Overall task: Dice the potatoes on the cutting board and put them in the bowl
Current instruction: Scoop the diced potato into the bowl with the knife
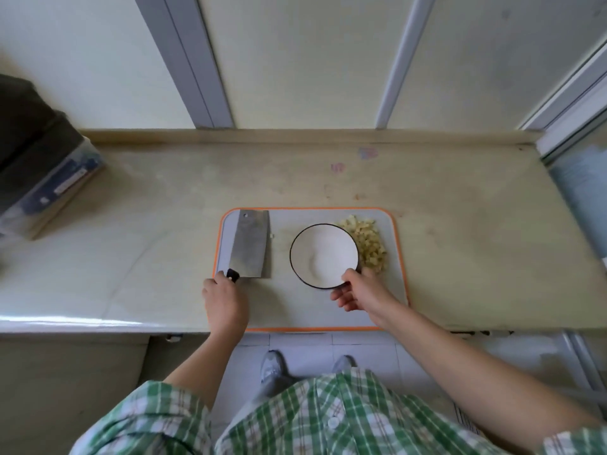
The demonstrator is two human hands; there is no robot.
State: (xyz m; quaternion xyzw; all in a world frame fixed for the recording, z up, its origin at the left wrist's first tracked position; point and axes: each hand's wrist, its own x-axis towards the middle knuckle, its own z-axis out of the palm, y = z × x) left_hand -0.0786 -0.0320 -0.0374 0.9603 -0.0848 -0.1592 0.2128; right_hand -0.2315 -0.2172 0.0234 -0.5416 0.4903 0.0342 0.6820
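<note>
A grey cutting board with an orange rim lies at the counter's front edge. A pile of diced potato sits on its far right part. A white bowl with a dark rim stands just left of the pile, with nothing inside. My right hand holds the bowl's near rim, thumb on the edge and fingers under it. A cleaver lies flat on the board's left side. My left hand grips its black handle.
A stack of dark and clear boxes sits at the counter's left end. A small potato bit lies beside the blade. The wall rises behind the counter, and a window frame stands at the right.
</note>
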